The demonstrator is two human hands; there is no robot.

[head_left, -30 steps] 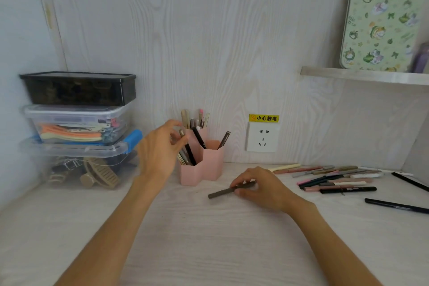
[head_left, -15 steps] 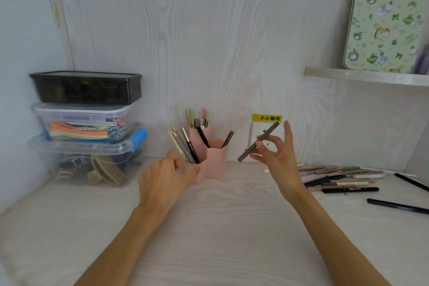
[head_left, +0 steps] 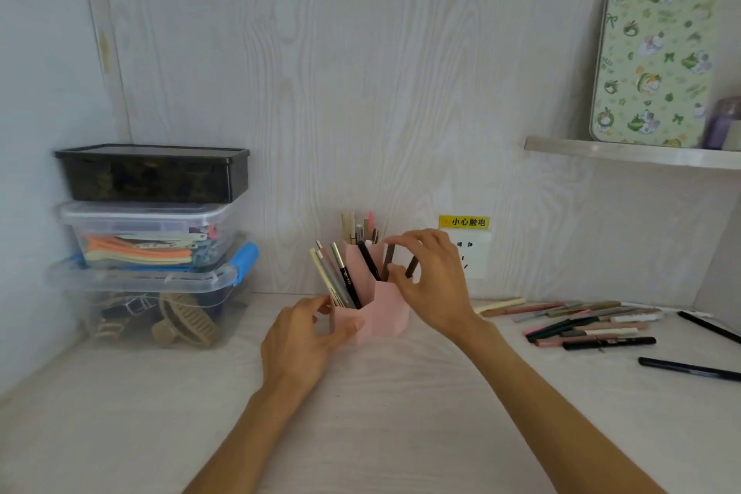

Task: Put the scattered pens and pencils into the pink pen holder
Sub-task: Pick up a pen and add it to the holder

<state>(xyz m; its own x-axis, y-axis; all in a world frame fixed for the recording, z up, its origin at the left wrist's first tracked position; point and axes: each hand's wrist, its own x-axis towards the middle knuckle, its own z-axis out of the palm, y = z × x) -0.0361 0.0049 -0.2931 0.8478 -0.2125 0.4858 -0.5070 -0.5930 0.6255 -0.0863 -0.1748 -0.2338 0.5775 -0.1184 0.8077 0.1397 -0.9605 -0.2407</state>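
The pink pen holder stands on the desk near the back wall, with several pens and pencils upright in its compartments. My right hand is above its front right compartment, fingertips pinching a grey-brown pencil that points down into it. My left hand grips the holder's left compartment from the front left. A pile of scattered pens and pencils lies on the desk to the right. Two black pens lie further right.
A stack of three plastic boxes stands at the left against the wall. A wall socket with a yellow label sits behind my right hand. A shelf at upper right carries a patterned tin.
My right hand lifted the grey-brown pencil off the desk and carried it left over the holder. My left hand dropped from the holder's pens to grip its left side.
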